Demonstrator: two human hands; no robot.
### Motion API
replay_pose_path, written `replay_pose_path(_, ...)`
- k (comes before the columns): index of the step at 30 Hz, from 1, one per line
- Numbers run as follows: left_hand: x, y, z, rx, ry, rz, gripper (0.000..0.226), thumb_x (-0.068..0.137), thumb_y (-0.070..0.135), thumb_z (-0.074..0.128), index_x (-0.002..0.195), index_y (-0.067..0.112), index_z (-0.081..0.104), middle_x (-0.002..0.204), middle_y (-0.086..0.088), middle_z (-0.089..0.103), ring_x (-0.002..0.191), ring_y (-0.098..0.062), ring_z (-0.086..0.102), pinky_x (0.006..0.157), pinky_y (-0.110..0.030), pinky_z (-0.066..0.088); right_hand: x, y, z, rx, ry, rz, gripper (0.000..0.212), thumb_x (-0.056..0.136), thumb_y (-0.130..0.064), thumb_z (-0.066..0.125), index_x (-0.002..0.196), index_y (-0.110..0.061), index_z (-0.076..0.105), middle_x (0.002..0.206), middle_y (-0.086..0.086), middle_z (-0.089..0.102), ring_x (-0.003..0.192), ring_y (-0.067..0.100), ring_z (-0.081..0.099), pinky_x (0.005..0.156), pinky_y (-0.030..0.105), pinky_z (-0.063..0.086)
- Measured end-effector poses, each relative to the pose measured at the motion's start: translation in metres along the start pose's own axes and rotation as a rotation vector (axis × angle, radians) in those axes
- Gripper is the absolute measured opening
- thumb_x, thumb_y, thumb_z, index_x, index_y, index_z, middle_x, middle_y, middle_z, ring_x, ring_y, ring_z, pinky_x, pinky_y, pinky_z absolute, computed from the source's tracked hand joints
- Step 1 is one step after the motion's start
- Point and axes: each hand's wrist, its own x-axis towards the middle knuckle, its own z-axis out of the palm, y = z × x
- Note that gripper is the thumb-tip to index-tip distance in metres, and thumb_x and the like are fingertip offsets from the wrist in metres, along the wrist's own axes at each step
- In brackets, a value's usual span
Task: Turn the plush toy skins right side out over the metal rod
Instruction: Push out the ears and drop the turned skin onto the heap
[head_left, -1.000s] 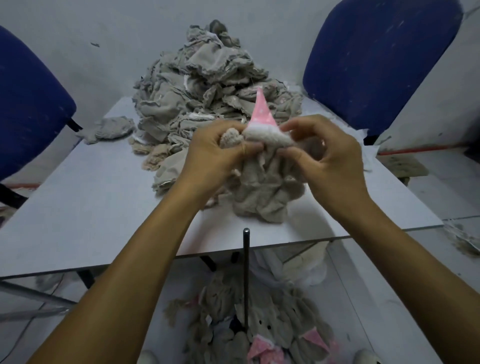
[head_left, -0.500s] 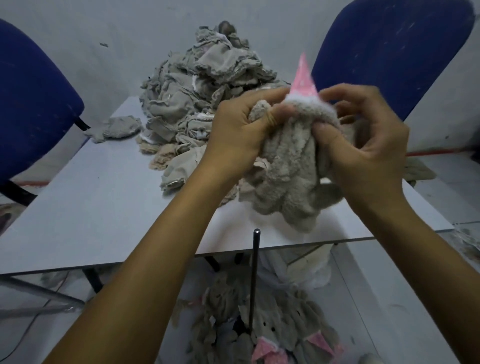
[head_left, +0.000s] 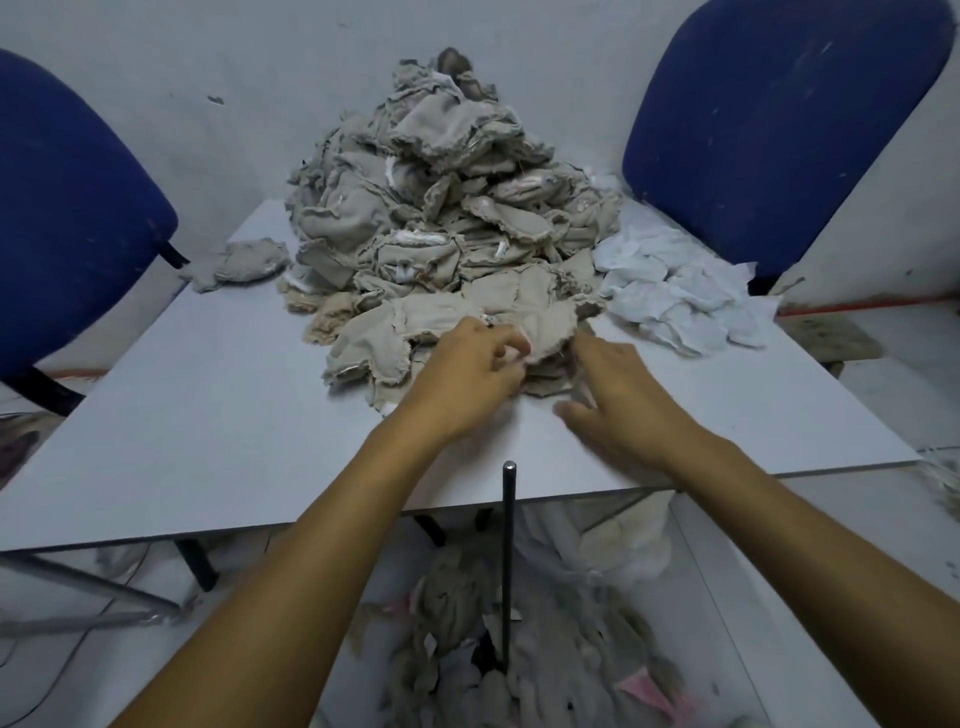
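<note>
A tall heap of beige inside-out plush skins (head_left: 441, 218) fills the back middle of the grey table (head_left: 208, 441). My left hand (head_left: 467, 379) reaches to the heap's front edge and pinches the rim of one flat beige skin (head_left: 540, 332) with curled fingers. My right hand (head_left: 618, 395) lies just to the right of it with fingers spread and relaxed, holding nothing. The thin dark metal rod (head_left: 508, 561) stands upright in front of the table's near edge, bare at its tip. Turned grey furry skins with pink parts (head_left: 519, 670) lie on the floor around its base.
A smaller pile of white fabric pieces (head_left: 675, 296) lies at the table's back right. One loose beige skin (head_left: 244, 262) sits at the back left. Blue chairs stand at the left (head_left: 67, 223) and right (head_left: 779, 119). Pale fabric (head_left: 623, 545) lies under the table.
The furry skin with the pink hat that both hands held up is gone from them. Both hands have moved forward and down to the heap, and the left one has taken hold of a new skin.
</note>
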Motion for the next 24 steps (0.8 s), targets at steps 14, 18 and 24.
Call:
replay_pose_path(14,0.013,-0.006,-0.008,-0.209,0.231,-0.014,0.024,0.102,0.022,0.047,0.079,0.02,0.04,0.071,0.002,0.046,0.064,-0.013,0.039,0.059,-0.033,0.027,-0.002,-0.01,-0.001,0.349,0.142,0.077,0.018,0.087,-0.04,0.069,0.096,-0.024,0.063,0.116,-0.002,0.041,0.118,0.019,0.038,0.091,0.029,0.039)
replay_pose_path(18,0.012,0.01,-0.014,-0.503,0.369,-0.036,0.031,0.105,0.015,0.041,0.075,0.022,0.036,0.069,0.005,0.038,0.06,-0.009,0.034,0.059,-0.031,0.028,-0.008,-0.014,-0.004,0.406,0.203,0.203,0.044,0.09,-0.046,0.064,0.13,-0.034,0.05,0.129,0.004,0.037,0.124,0.023,0.041,0.102,0.036,0.041)
replay_pose_path(24,-0.01,0.034,-0.007,-0.169,0.158,0.534,0.022,0.093,0.011,0.044,0.101,0.008,0.065,0.096,-0.006,0.069,0.087,-0.02,0.065,0.072,-0.034,0.052,0.009,-0.028,-0.013,1.371,0.213,0.467,0.035,0.1,-0.007,0.048,0.126,-0.028,0.057,0.101,0.009,0.07,0.084,0.026,0.07,0.068,0.039,0.058)
